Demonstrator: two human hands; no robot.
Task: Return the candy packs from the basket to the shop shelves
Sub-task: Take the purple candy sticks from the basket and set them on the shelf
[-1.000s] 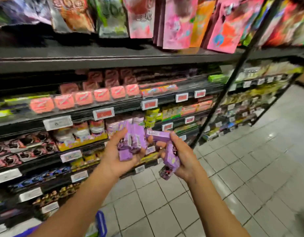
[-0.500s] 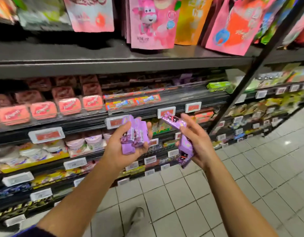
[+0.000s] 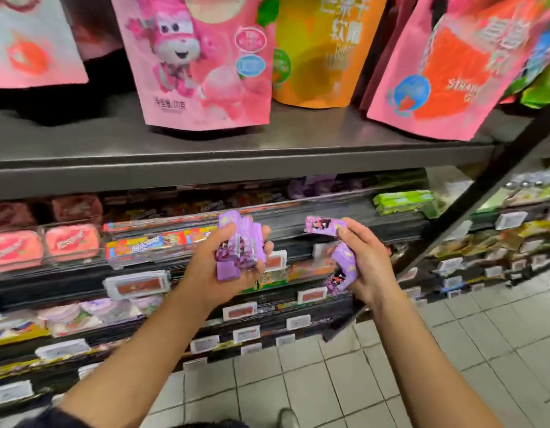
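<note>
left hand fingers wrapped round a bunch of purple candy packs, mid-frame | right hand pinching one pack plus more in palm | tip: feed singles flat into the purple row upper-center shelf, imo | basket not visible

Two hands show, the left hand and the right hand. Each holds purple candy packs. The left bunch looks like about four packs, but they overlap, so it is hard to be sure. The right hand holds two: one pack up top and one lower. Four big snack bags stand on the top shelf. One shoe shows on the floor.
</note>
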